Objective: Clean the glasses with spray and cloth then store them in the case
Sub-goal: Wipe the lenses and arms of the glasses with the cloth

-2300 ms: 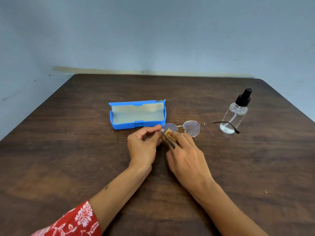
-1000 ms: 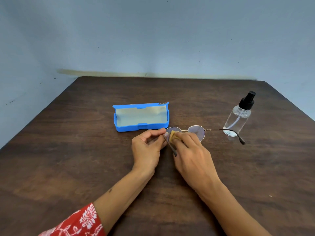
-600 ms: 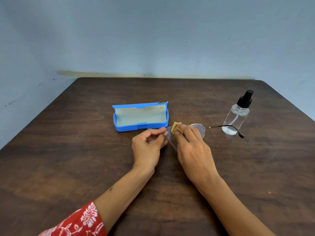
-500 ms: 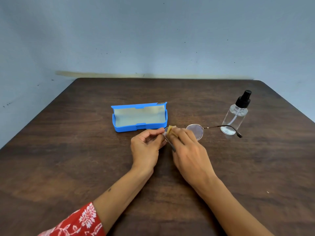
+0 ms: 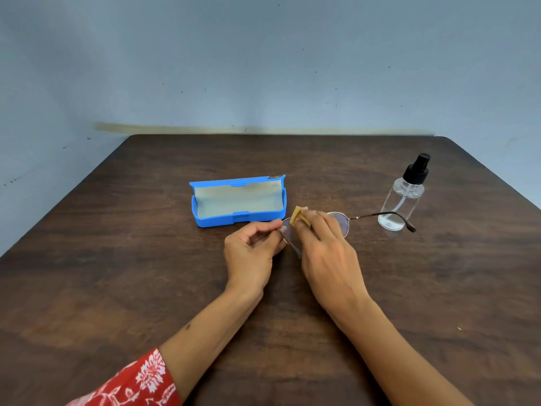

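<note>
Thin metal-framed glasses point(image 5: 344, 222) are held just above the brown table, their right temple stretching toward the spray bottle. My left hand point(image 5: 251, 253) pinches the frame at its left hinge. My right hand point(image 5: 325, 247) pinches a small yellow cloth point(image 5: 300, 215) against the left lens, which my fingers mostly hide. The blue case point(image 5: 238, 200) lies open just behind my left hand, its pale lining showing. A clear spray bottle point(image 5: 405, 197) with a black pump stands upright to the right.
The dark wooden table point(image 5: 117, 273) ends at a blue-grey wall point(image 5: 263, 68) at the back. A red floral sleeve point(image 5: 131, 382) covers my left upper arm at the bottom edge.
My right hand has rubbed the cloth back and forth over the left lens, now sitting at its upper edge. The glasses shifted slightly with the rubbing. My left hand keeps its pinch.
</note>
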Demonstrator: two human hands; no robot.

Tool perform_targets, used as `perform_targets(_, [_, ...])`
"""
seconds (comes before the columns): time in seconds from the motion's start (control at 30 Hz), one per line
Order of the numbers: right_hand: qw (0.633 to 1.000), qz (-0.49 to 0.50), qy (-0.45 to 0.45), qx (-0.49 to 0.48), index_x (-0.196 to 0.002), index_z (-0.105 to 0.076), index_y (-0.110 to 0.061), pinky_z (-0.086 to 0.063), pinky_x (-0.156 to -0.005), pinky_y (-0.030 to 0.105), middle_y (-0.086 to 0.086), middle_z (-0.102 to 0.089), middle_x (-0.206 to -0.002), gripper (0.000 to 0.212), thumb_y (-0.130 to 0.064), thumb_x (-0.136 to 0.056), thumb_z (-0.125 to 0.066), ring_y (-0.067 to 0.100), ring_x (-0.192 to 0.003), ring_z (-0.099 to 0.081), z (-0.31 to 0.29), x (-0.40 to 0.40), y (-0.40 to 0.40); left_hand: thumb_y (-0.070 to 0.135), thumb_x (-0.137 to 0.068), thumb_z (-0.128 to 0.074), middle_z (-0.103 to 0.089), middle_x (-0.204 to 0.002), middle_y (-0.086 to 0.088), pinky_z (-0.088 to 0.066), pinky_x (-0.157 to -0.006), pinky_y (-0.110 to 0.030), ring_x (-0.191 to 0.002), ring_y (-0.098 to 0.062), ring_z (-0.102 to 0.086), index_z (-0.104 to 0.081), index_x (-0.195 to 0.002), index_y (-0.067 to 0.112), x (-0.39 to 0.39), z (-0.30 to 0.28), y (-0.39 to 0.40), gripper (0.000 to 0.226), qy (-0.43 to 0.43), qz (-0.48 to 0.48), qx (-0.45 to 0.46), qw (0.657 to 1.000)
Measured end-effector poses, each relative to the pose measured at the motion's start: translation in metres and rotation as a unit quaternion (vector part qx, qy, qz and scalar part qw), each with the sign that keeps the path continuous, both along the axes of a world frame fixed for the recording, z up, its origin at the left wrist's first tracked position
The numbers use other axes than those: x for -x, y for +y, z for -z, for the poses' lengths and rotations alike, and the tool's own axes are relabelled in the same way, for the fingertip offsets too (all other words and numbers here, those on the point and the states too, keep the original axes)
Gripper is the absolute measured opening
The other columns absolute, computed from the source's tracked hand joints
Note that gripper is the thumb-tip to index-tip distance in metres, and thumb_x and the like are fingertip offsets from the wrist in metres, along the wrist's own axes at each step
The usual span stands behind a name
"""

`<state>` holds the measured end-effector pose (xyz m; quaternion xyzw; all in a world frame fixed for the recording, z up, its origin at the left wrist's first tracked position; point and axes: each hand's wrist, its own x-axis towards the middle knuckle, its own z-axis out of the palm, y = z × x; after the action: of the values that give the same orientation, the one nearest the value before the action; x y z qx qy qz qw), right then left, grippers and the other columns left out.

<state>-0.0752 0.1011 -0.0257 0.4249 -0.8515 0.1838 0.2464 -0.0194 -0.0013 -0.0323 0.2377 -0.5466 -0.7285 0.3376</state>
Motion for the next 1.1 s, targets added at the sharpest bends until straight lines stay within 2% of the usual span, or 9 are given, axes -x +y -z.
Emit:
perform_targets(0.13, [0.998, -0.049, 0.03, -0.009, -0.105, -0.069, -0.002, -0.054, -0.083, 0.027, 0.01, -0.069, -0.105, 0.034, -0.005, -0.082, -0.045, 0.024, -0.099, -0.065, 0.0032, -0.0054, -0.0006, -0.005, -0.078, -0.069, -0.076, -0.085, -0.005, -0.058, -0.077, -0.031, -0.088, -0.018, -0.071, -0.075, -0.082, 0.014, -0.0006, -0.0001, 0.0, 0.02, -0.002, -0.001, -0.008, 1.0])
perform_targets(0.23, [0.999, -0.022, 0.023, -0.004, -0.105, -0.069, 0.0, -0.056, -0.081, 0.029, 0.012, -0.068, -0.105, 0.027, -0.002, -0.079, -0.063, 0.026, -0.1, -0.065, 0.0017, -0.0014, -0.0001, -0.005, -0.077, -0.069, -0.076, -0.081, -0.001, -0.059, -0.075, -0.029, -0.084, -0.013, -0.071, -0.075, -0.079, 0.017, -0.0006, -0.0011, 0.0002, 0.022, -0.007, -0.001, -0.001, 1.0])
perform_targets(0.3, [1.0, 0.004, -0.004, -0.005, -0.108, -0.067, 0.002, -0.057, -0.078, 0.03, 0.014, -0.067, -0.107, 0.034, -0.001, -0.075, -0.072, 0.028, -0.101, -0.064, 0.0012, -0.0013, -0.0002, -0.005, -0.077, -0.069, -0.076, -0.08, 0.0, -0.059, -0.073, -0.026, -0.082, -0.011, -0.071, -0.074, -0.078, 0.017, -0.0007, -0.0016, 0.0008, 0.023, -0.007, -0.002, 0.0, 1.0])
perform_targets(0.43, [0.998, -0.052, 0.044, -0.005, -0.102, -0.07, -0.001, -0.055, -0.081, 0.029, 0.011, -0.069, -0.103, 0.026, -0.003, -0.081, -0.054, 0.026, -0.096, -0.066, 0.0039, -0.0084, -0.0011, -0.006, -0.078, -0.068, -0.075, -0.083, -0.005, -0.058, -0.079, -0.033, -0.088, -0.021, -0.071, -0.074, -0.078, 0.015, -0.0013, -0.0018, 0.0014, 0.022, 0.0, -0.007, -0.001, 1.0])
perform_targets(0.57, [1.0, 0.004, 0.006, 0.013, -0.104, -0.068, 0.004, -0.058, -0.073, 0.03, 0.015, -0.068, -0.102, 0.035, 0.004, -0.069, -0.073, 0.029, -0.095, -0.066, 0.001, -0.0025, 0.0014, -0.005, -0.077, -0.069, -0.076, -0.081, -0.002, -0.059, -0.076, -0.03, -0.085, -0.016, -0.071, -0.075, -0.076, 0.018, -0.0008, -0.0019, 0.0012, 0.024, -0.003, -0.007, -0.002, 1.0])
perform_targets(0.73, [0.998, -0.039, 0.048, -0.016, -0.101, -0.07, -0.001, -0.055, -0.083, 0.029, 0.011, -0.069, -0.1, 0.025, -0.001, -0.078, -0.06, 0.026, -0.096, -0.066, 0.0038, -0.0086, 0.0014, -0.006, -0.077, -0.069, -0.075, -0.086, -0.009, -0.058, -0.079, -0.033, -0.089, -0.022, -0.071, -0.074, -0.08, 0.013, -0.0007, -0.0012, 0.0015, 0.02, 0.0, -0.005, -0.012, 1.0])
perform_targets(0.9, [1.0, 0.003, 0.005, 0.01, -0.105, -0.067, 0.004, -0.058, -0.075, 0.03, 0.015, -0.068, -0.104, 0.035, 0.006, -0.07, -0.072, 0.029, -0.098, -0.065, 0.0014, -0.0037, 0.002, -0.005, -0.077, -0.069, -0.076, -0.08, -0.001, -0.059, -0.073, -0.028, -0.084, -0.013, -0.071, -0.075, -0.076, 0.018, -0.0008, -0.0016, 0.001, 0.023, -0.003, -0.008, -0.003, 1.0])
perform_targets(1.03, [0.998, -0.048, 0.047, -0.002, -0.103, -0.07, -0.001, -0.052, -0.083, 0.028, 0.01, -0.069, -0.101, 0.03, -0.002, -0.081, -0.049, 0.025, -0.095, -0.065, 0.0044, -0.0097, 0.0018, -0.007, -0.077, -0.068, -0.074, -0.086, -0.011, -0.058, -0.079, -0.033, -0.089, -0.023, -0.07, -0.073, -0.081, 0.01, -0.0007, -0.0017, 0.0013, 0.018, 0.008, -0.008, -0.016, 1.0])
perform_targets(1.1, [0.999, -0.034, 0.035, 0.007, -0.103, -0.069, 0.002, -0.055, -0.081, 0.029, 0.013, -0.068, -0.102, 0.027, 0.002, -0.077, -0.062, 0.028, -0.097, -0.065, 0.003, -0.006, 0.0017, -0.006, -0.077, -0.068, -0.075, -0.086, -0.009, -0.058, -0.08, -0.034, -0.089, -0.022, -0.07, -0.073, -0.081, 0.011, -0.0006, -0.0025, 0.0016, 0.018, 0.005, -0.007, -0.01, 1.0])
